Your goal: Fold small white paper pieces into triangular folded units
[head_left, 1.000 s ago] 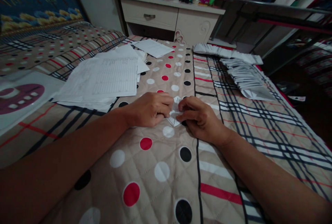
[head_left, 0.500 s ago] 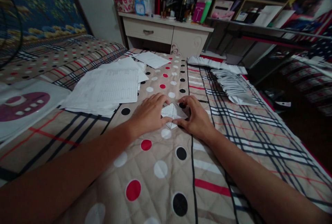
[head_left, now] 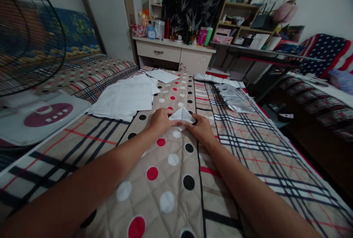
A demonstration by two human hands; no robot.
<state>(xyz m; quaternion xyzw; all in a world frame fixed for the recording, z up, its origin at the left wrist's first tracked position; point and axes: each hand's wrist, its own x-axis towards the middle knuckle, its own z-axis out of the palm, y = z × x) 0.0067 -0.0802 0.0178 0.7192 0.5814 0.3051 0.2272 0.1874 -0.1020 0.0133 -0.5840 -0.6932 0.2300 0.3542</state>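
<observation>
Right is free; papers (head_left: 124, 94) (seemingly fan (head_left: 49, 115)) block left.

Head-worn view, forward and down over the bedspread (head_left: 179, 170)

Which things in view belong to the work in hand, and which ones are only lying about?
Work in hand: folded paper, pinched by left hand and right hand; probably also loose sheets, folded pieces.

Lying about: fan, blue clock, green tube, flag-patterned cloth.
</observation>
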